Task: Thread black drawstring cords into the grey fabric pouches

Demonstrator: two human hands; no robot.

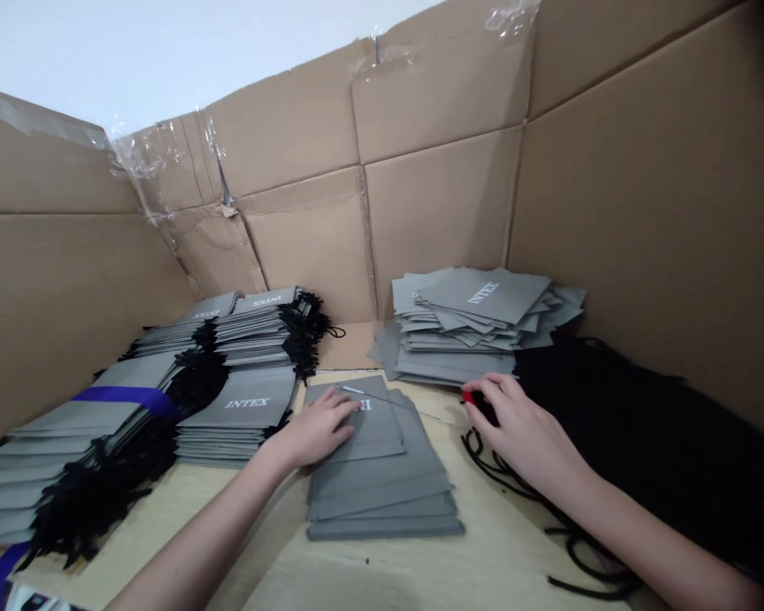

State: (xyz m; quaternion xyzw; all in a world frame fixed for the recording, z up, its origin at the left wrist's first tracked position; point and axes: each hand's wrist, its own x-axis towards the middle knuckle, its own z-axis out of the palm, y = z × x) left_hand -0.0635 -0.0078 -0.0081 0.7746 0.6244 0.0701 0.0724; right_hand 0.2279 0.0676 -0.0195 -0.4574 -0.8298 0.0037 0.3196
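A loose stack of flat grey fabric pouches (382, 492) lies in front of me, the top one bearing white letters. My left hand (322, 428) rests on the top pouch with its fingers spread. Across that pouch runs a thin metal rod (413, 407) with a pale tip near my left fingers. My right hand (513, 424) is closed at the rod's other end, around a red handle (467, 396) that shows between thumb and fingers. Black cords (484, 458) lie under and beside my right hand.
At the left stand several stacks of grey INTEX pouches (248, 403) with black cords, one crossed by a purple band (124, 396). A higher, untidy pouch pile (477, 314) sits at the back right. A black cord heap (643, 424) fills the right. Cardboard walls (439, 170) surround the table.
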